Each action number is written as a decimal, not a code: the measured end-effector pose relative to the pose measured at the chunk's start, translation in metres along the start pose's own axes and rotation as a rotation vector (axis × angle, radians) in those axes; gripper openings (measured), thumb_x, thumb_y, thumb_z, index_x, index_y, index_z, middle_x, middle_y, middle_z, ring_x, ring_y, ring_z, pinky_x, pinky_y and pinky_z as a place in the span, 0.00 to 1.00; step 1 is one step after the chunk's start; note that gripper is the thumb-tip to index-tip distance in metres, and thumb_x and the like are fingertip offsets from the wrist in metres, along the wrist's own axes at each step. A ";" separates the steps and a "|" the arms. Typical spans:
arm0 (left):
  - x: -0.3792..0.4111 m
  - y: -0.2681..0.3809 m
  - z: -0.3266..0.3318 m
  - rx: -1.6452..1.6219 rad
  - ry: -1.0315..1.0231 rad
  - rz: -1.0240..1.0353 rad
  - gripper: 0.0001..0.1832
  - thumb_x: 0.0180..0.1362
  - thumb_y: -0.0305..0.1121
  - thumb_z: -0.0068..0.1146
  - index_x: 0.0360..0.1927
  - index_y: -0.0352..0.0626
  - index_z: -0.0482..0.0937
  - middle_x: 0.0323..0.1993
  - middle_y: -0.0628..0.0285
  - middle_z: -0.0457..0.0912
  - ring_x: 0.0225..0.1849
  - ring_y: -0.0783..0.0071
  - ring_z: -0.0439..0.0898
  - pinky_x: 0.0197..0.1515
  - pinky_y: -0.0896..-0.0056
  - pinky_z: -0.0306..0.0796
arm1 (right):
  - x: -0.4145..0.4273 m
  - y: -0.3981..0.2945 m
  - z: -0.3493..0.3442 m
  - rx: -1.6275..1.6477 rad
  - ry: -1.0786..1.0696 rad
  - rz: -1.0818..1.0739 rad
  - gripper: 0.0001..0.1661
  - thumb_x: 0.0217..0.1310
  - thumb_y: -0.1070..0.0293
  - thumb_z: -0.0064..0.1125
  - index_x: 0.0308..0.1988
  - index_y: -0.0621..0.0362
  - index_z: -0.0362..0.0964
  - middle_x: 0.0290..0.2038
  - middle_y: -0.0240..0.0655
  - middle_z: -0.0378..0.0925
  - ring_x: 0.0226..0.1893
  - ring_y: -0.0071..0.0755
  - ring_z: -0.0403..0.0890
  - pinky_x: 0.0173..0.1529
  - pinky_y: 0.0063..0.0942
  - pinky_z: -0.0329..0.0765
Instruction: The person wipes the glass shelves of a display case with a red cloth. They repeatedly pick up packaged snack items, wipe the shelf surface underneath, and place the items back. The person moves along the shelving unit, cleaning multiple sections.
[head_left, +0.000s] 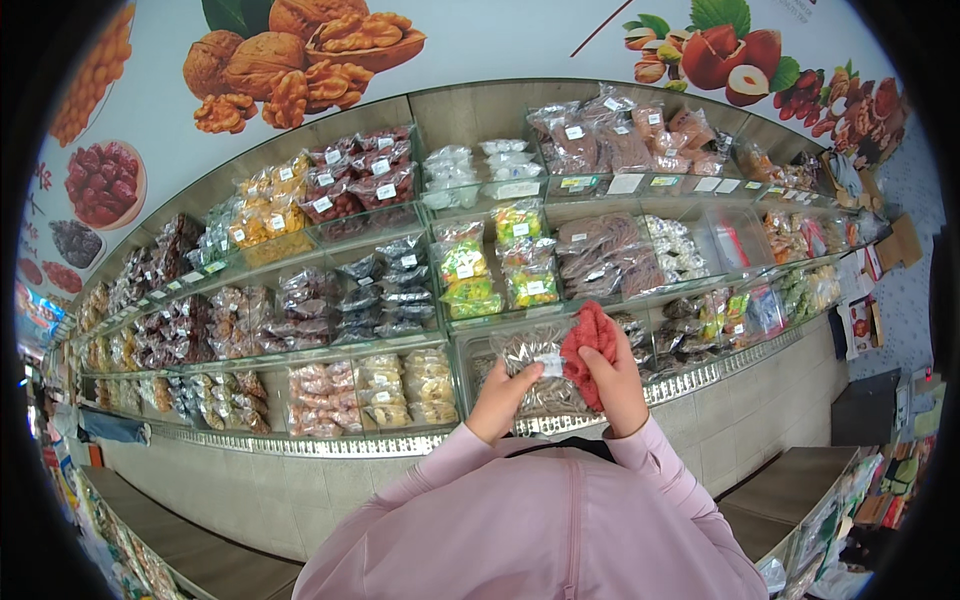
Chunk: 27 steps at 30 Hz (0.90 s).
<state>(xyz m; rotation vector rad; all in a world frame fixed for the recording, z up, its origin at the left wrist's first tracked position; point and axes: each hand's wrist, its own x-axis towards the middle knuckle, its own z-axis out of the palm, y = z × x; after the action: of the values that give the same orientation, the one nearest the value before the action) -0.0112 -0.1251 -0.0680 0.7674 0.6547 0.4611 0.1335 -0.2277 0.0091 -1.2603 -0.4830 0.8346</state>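
Between my two hands is a clear plastic bag of sunflower-seed-like striped food (534, 349) with a white label. My left hand (504, 394) grips the bag's left side, thumb near the label. In my right hand (616, 375) a crumpled red cloth (589, 352) is held against the bag's right side. Both hands are in front of the lowest shelf tier, over a glass-walled compartment (466, 349). What lies in that compartment is mostly hidden behind the bag and my hands.
Tiered glass-fronted shelves (442, 322) hold bagged snacks. Yellow-green bags (463, 262) stand above my left hand, brown bags (607, 255) above my right. A perforated metal strip (360, 448) edges the lowest tier. Low brown benches or counter tops (187, 536) lie at both lower sides.
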 end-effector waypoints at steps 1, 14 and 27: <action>-0.005 0.014 0.008 -0.026 0.051 0.046 0.30 0.61 0.33 0.65 0.62 0.32 0.64 0.52 0.56 0.78 0.51 0.72 0.77 0.56 0.69 0.71 | 0.000 0.015 -0.006 -0.189 0.001 -0.079 0.33 0.63 0.74 0.59 0.65 0.66 0.59 0.52 0.37 0.76 0.48 0.28 0.79 0.52 0.25 0.76; 0.065 -0.051 -0.138 0.858 0.320 -0.082 0.20 0.50 0.34 0.70 0.41 0.29 0.78 0.31 0.50 0.84 0.32 0.64 0.82 0.39 0.63 0.74 | -0.031 0.037 -0.089 -0.509 -0.155 0.319 0.27 0.57 0.73 0.62 0.57 0.66 0.69 0.44 0.36 0.80 0.44 0.29 0.80 0.51 0.26 0.76; 0.113 -0.135 -0.191 1.265 0.535 0.056 0.31 0.47 0.20 0.57 0.59 0.38 0.69 0.57 0.43 0.72 0.60 0.46 0.70 0.64 0.53 0.64 | -0.072 0.047 -0.113 -0.399 0.112 0.496 0.28 0.57 0.74 0.61 0.58 0.67 0.68 0.45 0.36 0.79 0.44 0.28 0.80 0.51 0.26 0.77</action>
<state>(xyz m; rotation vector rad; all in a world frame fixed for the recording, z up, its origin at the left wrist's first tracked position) -0.0425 -0.0517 -0.3150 1.8849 1.4643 0.2569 0.1579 -0.3506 -0.0575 -1.8288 -0.2514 1.1068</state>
